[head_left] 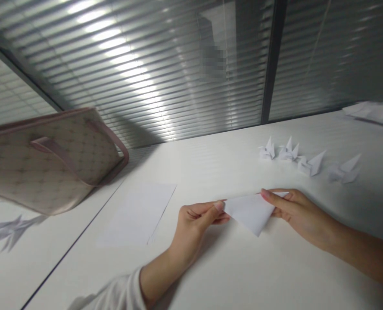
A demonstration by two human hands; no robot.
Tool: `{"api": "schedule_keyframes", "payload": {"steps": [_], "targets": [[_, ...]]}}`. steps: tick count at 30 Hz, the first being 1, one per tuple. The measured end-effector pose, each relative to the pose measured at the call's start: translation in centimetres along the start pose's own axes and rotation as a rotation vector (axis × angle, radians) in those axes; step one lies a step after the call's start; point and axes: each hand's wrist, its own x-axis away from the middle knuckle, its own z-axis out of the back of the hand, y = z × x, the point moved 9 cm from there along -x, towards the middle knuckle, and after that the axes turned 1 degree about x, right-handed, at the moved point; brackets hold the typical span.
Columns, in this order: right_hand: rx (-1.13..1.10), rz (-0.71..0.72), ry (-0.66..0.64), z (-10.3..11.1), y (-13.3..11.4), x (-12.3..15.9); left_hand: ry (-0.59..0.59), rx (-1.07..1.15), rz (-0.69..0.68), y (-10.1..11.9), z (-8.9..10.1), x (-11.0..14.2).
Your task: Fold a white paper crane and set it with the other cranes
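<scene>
A white sheet of paper (251, 213), folded into a triangle with one point toward me, is held just above the table. My left hand (199, 228) pinches its left corner between thumb and fingers. At the right corner, my right hand (296, 211) grips it with the thumb on top and the fingers beneath. Beyond my right hand, several white folded paper cranes (310, 163) stand in a slanting row. A flat stack of white paper (136, 213) lies to the left of my left hand.
At the left stands a pale patterned bag (49, 163) with pink handles. A larger folded paper figure (12, 230) lies in front of it. A dark seam (71, 254) crosses the white table (230, 280). Blinds (185, 64) cover the glass behind. White crumpled material (372, 112) lies far right.
</scene>
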Motion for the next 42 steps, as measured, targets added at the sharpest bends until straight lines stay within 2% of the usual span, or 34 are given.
{"api": "schedule_keyframes", "payload": {"steps": [9, 14, 16, 20, 23, 26, 31, 35, 42], "targets": [[0.025, -0.010, -0.008, 0.3, 0.4, -0.2, -0.030, 0.111, 0.012, -0.1, -0.3, 0.0], [0.166, -0.011, -0.011, -0.1, -0.5, 0.1, -0.084, -0.037, -0.071, 1.2, -0.1, -0.4], [0.279, -0.023, -0.062, -0.9, -0.7, 0.4, -0.161, -0.207, -0.043, 1.3, -0.9, -0.3], [0.346, -0.059, -0.190, -2.6, -0.3, 1.2, -0.493, -0.492, 0.193, -0.7, -3.8, 1.4], [0.325, -0.072, -0.235, -3.2, -0.1, 1.4, -0.634, -0.573, 0.218, -1.4, -4.9, 2.5], [0.290, -0.088, -0.214, -3.0, 0.0, 1.3, -0.632, -0.586, 0.196, -1.5, -4.7, 2.5], [0.124, -0.205, -0.172, -2.5, 1.3, 1.0, -0.613, -0.512, 0.231, -2.4, -4.3, 2.0], [0.099, -0.177, -0.121, -1.7, 1.4, 0.7, -0.614, -0.406, 0.295, -3.1, -4.1, 1.8], [0.216, -0.127, -0.073, -0.7, 1.1, 0.4, -0.646, -0.314, 0.348, -3.5, -4.0, 1.6]]}}
